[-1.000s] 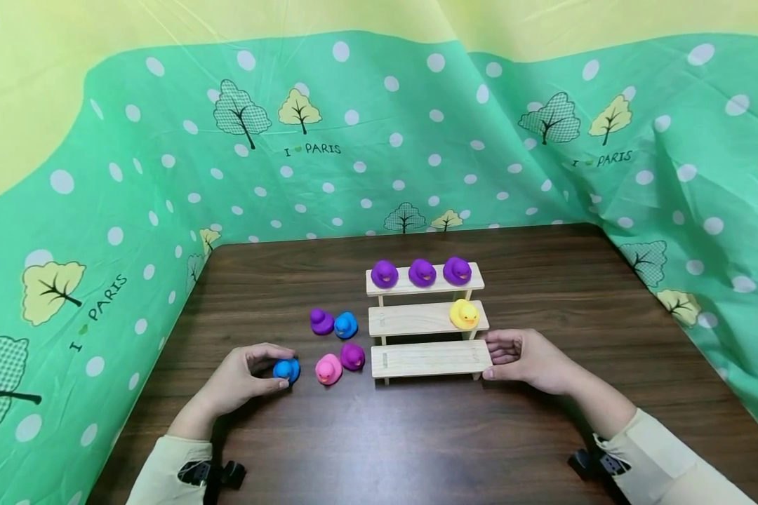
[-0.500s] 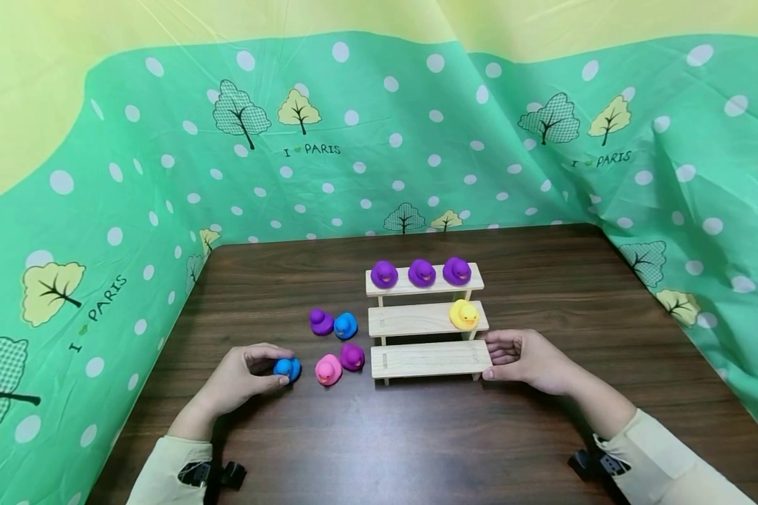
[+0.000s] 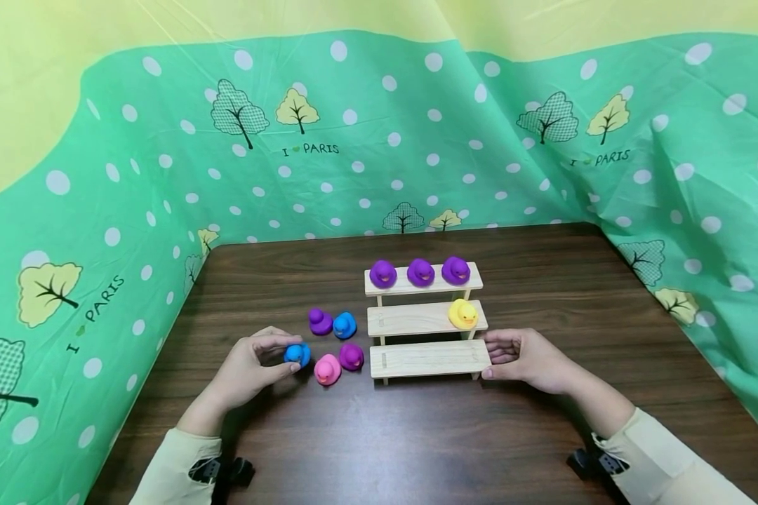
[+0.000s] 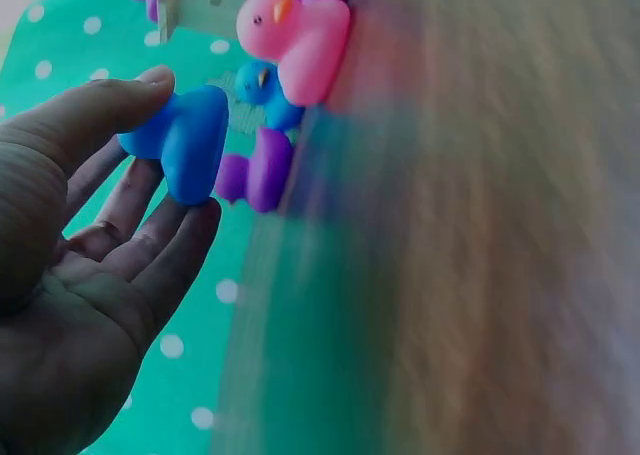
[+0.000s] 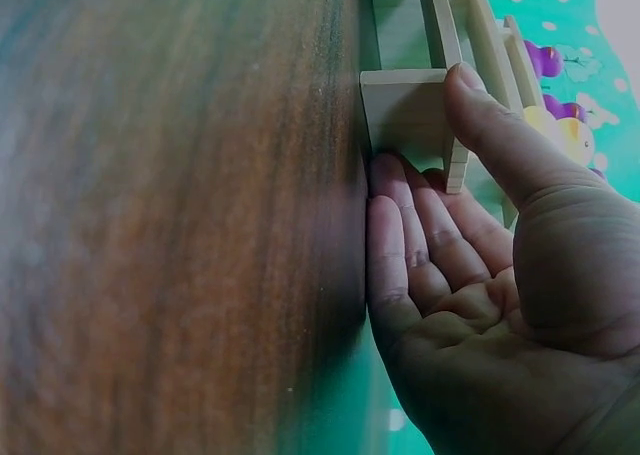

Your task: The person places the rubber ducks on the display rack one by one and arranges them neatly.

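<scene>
Right hand (image 3: 533, 360) grips the stand (image 3: 426, 359); left hand (image 3: 249, 368) pinches a blue duck (image 3: 298, 353).
Stand sits just left of right hand, thumb on bottom step's end, fingers tucked below, likely to steady it; blue duck between left thumb and fingertips, base clear, probably for easy set-down; pink duck (image 3: 327, 369) just right of left hand; yellow duck (image 3: 463, 314) beyond right hand, middle step
</scene>
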`<state>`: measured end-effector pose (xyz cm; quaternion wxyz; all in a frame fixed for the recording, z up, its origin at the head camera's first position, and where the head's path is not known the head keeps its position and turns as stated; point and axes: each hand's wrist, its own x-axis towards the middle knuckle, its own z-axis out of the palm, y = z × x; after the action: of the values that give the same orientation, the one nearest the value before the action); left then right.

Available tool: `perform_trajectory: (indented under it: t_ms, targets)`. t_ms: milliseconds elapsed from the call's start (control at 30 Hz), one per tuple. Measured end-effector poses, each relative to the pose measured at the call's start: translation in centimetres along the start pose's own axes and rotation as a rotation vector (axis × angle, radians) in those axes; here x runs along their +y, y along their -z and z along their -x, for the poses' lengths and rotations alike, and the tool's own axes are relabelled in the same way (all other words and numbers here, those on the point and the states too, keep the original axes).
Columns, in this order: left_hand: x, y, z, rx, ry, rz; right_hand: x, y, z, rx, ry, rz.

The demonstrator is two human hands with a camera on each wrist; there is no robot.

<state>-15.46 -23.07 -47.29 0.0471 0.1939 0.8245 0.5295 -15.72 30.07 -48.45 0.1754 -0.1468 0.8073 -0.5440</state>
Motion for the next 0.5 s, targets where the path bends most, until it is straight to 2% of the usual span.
perform_trajectory:
  t_ms: [200,500]
  targets:
    - [1.3,-1.0,-1.1,-0.004,-0.035,0.037,0.3,0.1,0.0,0.000,0.004,0.005]
    - [2.2,-2.8,-2.8,0.047,-0.112,0.120,0.3,0.0,0.0,0.005,0.001,0.003]
